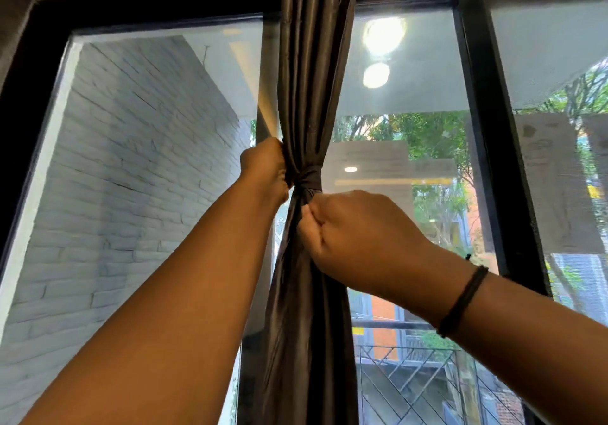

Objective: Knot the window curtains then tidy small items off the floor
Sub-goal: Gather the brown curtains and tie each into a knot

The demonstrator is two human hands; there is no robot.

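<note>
A dark brown, shiny curtain (314, 63) hangs gathered down the middle of the window. It is cinched into a tight knot (307, 179) at mid height. My left hand (265, 169) grips the gathered cloth at the knot's left side, just above it. My right hand (358, 230) holds the curtain just below the knot, fingers curled round the cloth. Below the hands the curtain falls straight down out of view.
Black window frames (487, 128) stand behind the curtain, with glass panes either side. A white brick wall (131, 178) shows through the left pane. Trees, buildings and a balcony railing (411, 378) show through the right pane. The floor is out of view.
</note>
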